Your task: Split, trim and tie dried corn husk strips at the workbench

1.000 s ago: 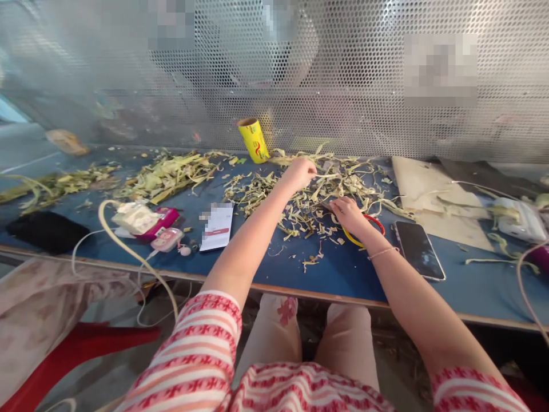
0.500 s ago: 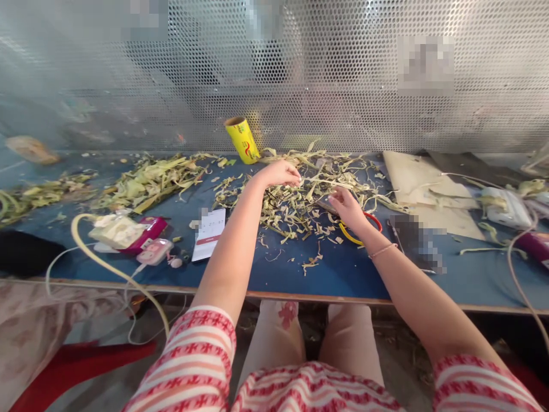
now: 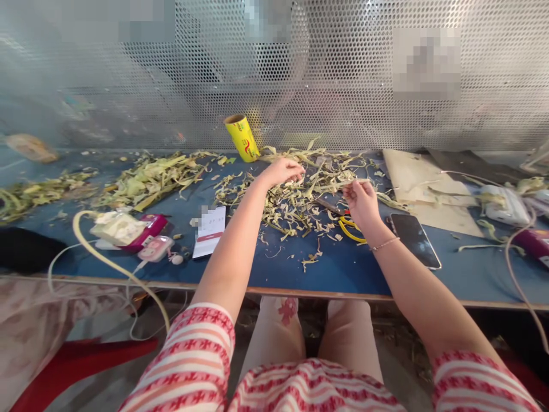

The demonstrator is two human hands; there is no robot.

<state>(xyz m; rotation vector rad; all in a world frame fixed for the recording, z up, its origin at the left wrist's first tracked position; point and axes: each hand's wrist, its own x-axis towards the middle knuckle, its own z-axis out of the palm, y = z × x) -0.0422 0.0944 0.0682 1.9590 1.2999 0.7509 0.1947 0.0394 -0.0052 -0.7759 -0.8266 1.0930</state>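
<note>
A heap of dry, pale green plant strips (image 3: 295,213) lies in front of me on the blue table. Over its left part is my left hand (image 3: 281,173), fingers curled together; whatever they grip, if anything, is too small to make out. To its right, my right hand (image 3: 362,201) is closed in a pinch on a pale plant strip (image 3: 337,186), which stretches left over the heap. Just below the right hand lie scissors (image 3: 352,230) with yellow and red handles, partly covered by that hand. Their blades point left into the cuttings.
A yellow cardboard tube (image 3: 244,140) leans by the perforated metal screen (image 3: 343,68). Left are another plant pile (image 3: 150,180), a phone with a lit screen (image 3: 209,232) and cables. A dark phone (image 3: 414,240) and flat cardboard (image 3: 412,177) lie right. The table's edge (image 3: 317,293) runs before my knees.
My right hand has moved slightly right and up and turned, its fingers now closed on the strip. The left hand has shifted only a little. The dark phone is now shown more clearly.
</note>
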